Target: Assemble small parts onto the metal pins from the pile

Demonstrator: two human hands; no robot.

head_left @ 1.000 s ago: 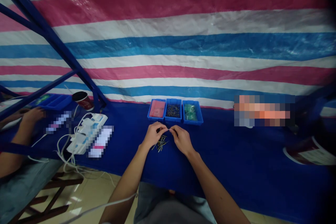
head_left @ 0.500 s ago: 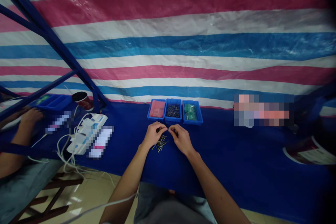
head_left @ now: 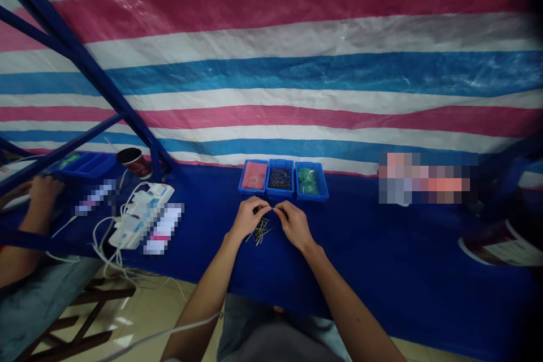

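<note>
My left hand and my right hand meet fingertip to fingertip above the blue tabletop, both pinched. Whatever lies between the fingertips is too small to make out. Just below them is a loose pile of thin metal pins or screws, partly covered by my left hand. Beyond my hands stand three blue bins in a row. The left bin contains pink sheets or bags. Many thin dark metal pieces fill the middle bin. Green-and-clear plastic packets lie in the right bin.
To the left are a white power strip with tangled cables, a blurred-out phone-like item and a dark red cup. Another person's hand is at the far left, near a blue tray. A large cup lies far right.
My hands stay almost still, fingertips together, with only slight finger movement. The other person's hand at the far left has shifted a little to the left.
</note>
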